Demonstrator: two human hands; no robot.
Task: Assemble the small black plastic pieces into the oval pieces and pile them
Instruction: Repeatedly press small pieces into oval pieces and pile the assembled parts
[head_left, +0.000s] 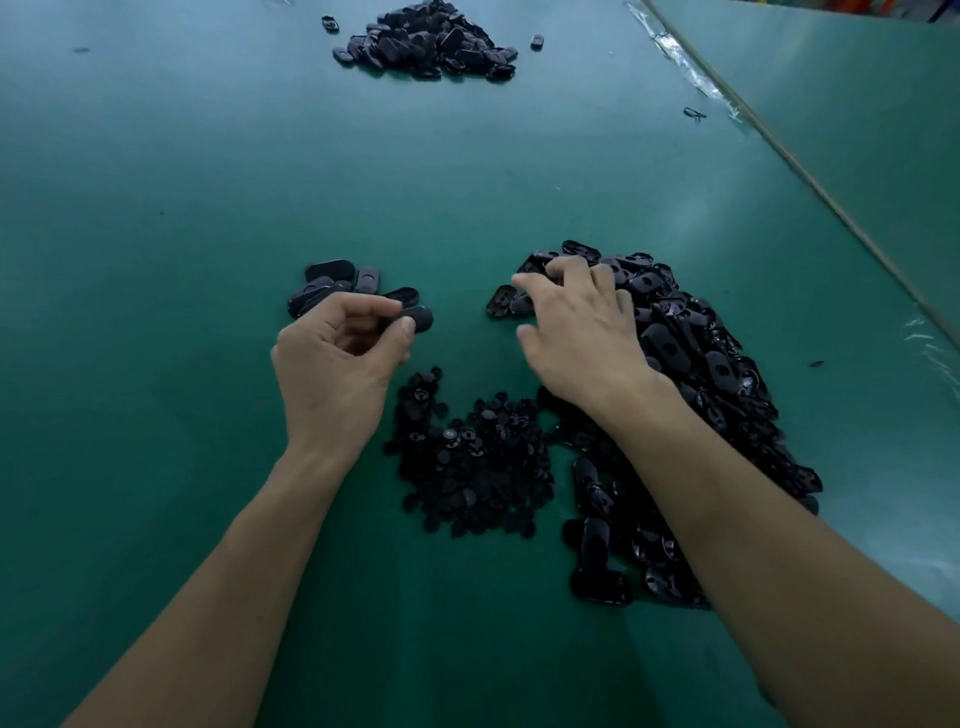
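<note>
- Green table top is stretching away in the head view, carrying loose black parts.
- Small black pieces are lying heaped between the two forearms.
- Left hand is hovering just beyond and left of that heap, pinching one oval piece.
- Small pile of ovals is sitting just past that hand.
- Right hand is resting on the large oval heap right of the small pieces, fingers bent into it; any grip cannot be told.
- Far pile is lying well beyond.
</note>
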